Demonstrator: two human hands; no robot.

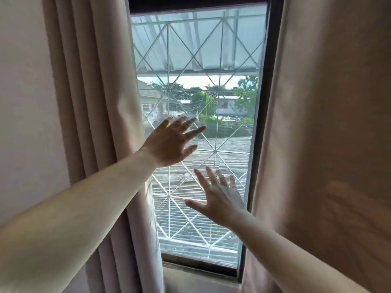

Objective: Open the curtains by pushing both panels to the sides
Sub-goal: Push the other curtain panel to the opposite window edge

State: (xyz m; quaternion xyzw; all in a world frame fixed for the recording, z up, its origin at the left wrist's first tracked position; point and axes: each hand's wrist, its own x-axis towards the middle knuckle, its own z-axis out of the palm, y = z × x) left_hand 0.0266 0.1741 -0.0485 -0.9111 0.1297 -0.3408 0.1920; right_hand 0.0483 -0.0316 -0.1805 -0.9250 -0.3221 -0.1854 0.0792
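Observation:
Two beige curtain panels frame a gap over the window. The left panel point(95, 123) hangs bunched in folds; the right panel point(328, 134) hangs flatter and covers the window's right side. My left hand point(169, 142) is raised in the gap with fingers spread, just right of the left panel's edge, holding nothing. My right hand point(220, 197) is lower, fingers spread, palm toward the glass, a little left of the right panel's edge and not touching it. My left forearm crosses in front of the left panel.
The window point(198, 49) has a dark frame and a white diamond-pattern grille outside, with roofs and trees beyond. A pale wall point(23, 102) stands left of the left panel. The sill point(201, 269) runs along the bottom.

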